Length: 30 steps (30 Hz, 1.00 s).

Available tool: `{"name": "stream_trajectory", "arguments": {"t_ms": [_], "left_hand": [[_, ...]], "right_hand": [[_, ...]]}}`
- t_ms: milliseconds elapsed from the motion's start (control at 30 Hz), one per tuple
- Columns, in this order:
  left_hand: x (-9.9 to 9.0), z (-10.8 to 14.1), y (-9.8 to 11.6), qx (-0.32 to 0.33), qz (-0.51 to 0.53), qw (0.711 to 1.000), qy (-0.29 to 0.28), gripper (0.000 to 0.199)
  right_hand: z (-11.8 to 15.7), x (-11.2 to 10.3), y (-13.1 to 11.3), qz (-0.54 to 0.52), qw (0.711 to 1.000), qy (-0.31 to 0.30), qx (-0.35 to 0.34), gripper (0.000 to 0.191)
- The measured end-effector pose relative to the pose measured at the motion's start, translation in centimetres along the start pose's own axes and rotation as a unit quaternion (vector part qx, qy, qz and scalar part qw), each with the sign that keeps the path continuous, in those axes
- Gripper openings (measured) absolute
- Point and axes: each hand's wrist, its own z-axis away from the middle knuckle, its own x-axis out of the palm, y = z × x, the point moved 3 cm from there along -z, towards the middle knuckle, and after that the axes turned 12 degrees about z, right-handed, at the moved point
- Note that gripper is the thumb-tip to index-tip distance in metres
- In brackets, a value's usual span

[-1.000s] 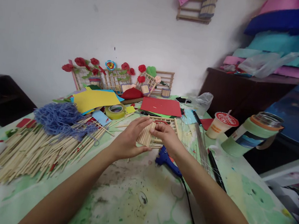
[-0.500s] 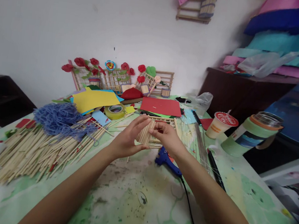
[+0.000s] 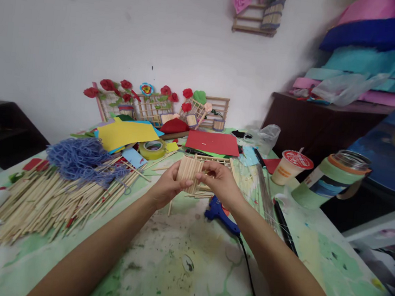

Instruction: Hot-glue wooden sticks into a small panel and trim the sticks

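Two bare hands hold a small, flat panel of pale wooden sticks laid side by side [image 3: 185, 169], lifted above the middle of the table. The left hand [image 3: 166, 187] grasps its left side, thumb across the front; the right hand [image 3: 222, 182] pinches near its right edge. The step in hand seems to be checking or straightening the panel — the next move likely calls for a light, even grip so no stick shifts. Just behind lies a pale stick lattice frame [image 3: 213, 159]; a blue glue gun with a black cord [image 3: 216, 209] rests near the right wrist.

The table, covered in blotchy green and white [image 3: 158, 265], is crowded: at left, a heap of loose wooden sticks [image 3: 38, 207] under tangled blue yarn [image 3: 76, 157]; at right, a red-lidded plastic cup [image 3: 288, 169] and a pale green bottle [image 3: 314, 185]. Beyond — red flowers on stick racks [image 3: 152, 109] against a white wall [image 3: 180, 34].
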Motion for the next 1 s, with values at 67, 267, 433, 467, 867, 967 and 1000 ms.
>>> {"name": "stream_trajectory", "arguments": {"t_ms": [67, 267, 433, 467, 867, 967, 1000], "left_hand": [[0.0, 0.1, 0.3, 0.015, 0.002, 1.0, 0.009, 0.078], [-1.0, 0.6, 0.4, 0.11, -0.085, 0.989, 0.04, 0.084], [-2.7, 2.0, -0.3, 0.118, -0.122, 0.982, 0.081, 0.084], [-3.3, 2.3, -0.4, 0.114, -0.121, 0.982, 0.092, 0.085], [-7.7, 4.7, 1.6, 0.099, 0.09, 0.975, 0.177, 0.057], [-7.2, 4.9, 0.8, 0.065, 0.106, 0.976, 0.18, 0.06], [-7.1, 5.0, 0.4, 0.055, 0.106, 0.977, 0.176, 0.062]], "right_hand": [[0.0, -0.2, -0.2, 0.024, 0.999, 0.03, -0.021, 0.015], [0.6, -1.2, -1.3, 0.075, 0.994, 0.018, -0.076, 0.038], [0.6, -3.9, -1.7, 0.001, 0.991, 0.063, -0.114, 0.019], [0.5, -5.0, -1.6, -0.025, 0.987, 0.111, -0.117, 0.011], [2.9, -7.2, 3.2, 0.218, 0.972, 0.078, 0.043, 0.031], [1.2, -5.1, 4.7, 0.309, 0.949, -0.008, 0.065, 0.044], [0.2, -4.6, 5.0, 0.33, 0.941, -0.028, 0.065, 0.046]]}}
